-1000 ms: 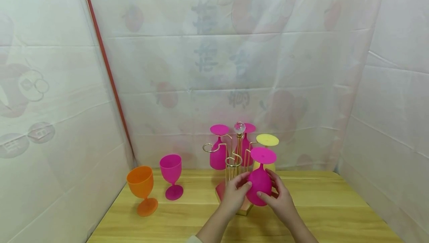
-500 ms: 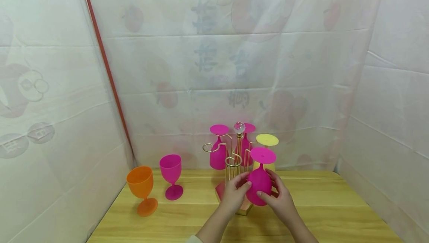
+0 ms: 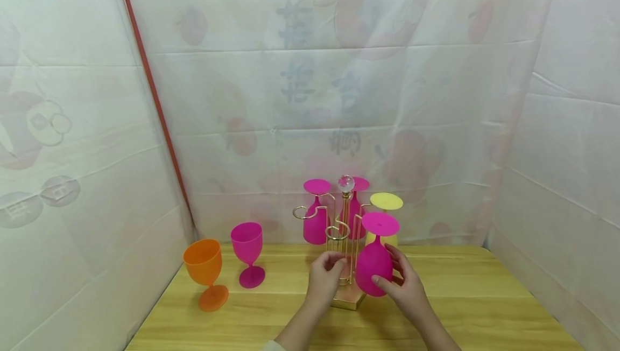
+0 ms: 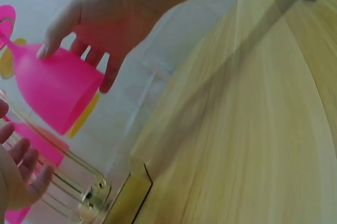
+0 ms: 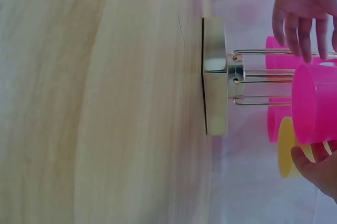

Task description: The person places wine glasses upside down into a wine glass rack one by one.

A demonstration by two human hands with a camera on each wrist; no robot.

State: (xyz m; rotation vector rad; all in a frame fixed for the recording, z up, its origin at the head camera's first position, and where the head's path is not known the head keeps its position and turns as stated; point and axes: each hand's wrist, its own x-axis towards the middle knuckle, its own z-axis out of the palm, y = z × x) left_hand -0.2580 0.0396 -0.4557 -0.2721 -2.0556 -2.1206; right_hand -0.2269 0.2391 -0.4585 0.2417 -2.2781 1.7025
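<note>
Upside down at the front right of the gold wire rack [image 3: 349, 301] hangs a magenta goblet [image 3: 374, 267], its foot uppermost. My right hand [image 3: 406, 289] holds its bowl from the right, thumb in front and fingers behind. My left hand [image 3: 323, 281] is apart from the bowl, in front of the rack's wires. Its fingers are loosely bent around nothing, as the left wrist view shows of the left hand [image 4: 21, 179]. Behind the held goblet a yellow goblet [image 3: 386, 201] hangs inverted, mostly hidden. Two more magenta goblets [image 3: 315, 227] hang at the rack's back.
An orange goblet [image 3: 202, 265] and a magenta goblet [image 3: 247, 243] stand upright on the wooden table [image 3: 271, 318] at left. Two rack rings, one a front ring [image 3: 337, 233], hold no goblet. A clear knob [image 3: 346, 184] tops the rack. Printed cloth [image 3: 271, 162] encloses the table.
My left hand has let go of the magenta goblet's bowl and moved a little left. My right hand and the goblet have stayed in place.
</note>
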